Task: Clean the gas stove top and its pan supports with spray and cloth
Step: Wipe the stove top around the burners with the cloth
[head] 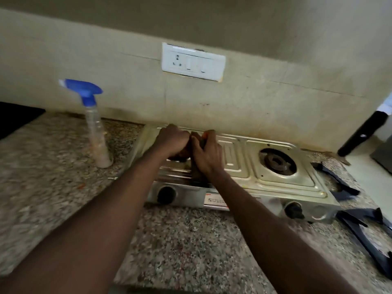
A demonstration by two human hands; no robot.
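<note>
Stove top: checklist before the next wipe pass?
1. Pan supports off the stove, on the counter right of it: ok.
2. Right burner bare, no flame visible: ok.
3. Spray bottle upright, left of the stove, clear of both arms: ok.
4. Right hand grips a dark item over the stove's left side; cloth or not: cannot tell.
5. Left hand curled beside it; its grip: cannot tell.
6. Knobs off: cannot tell, blurred.
</note>
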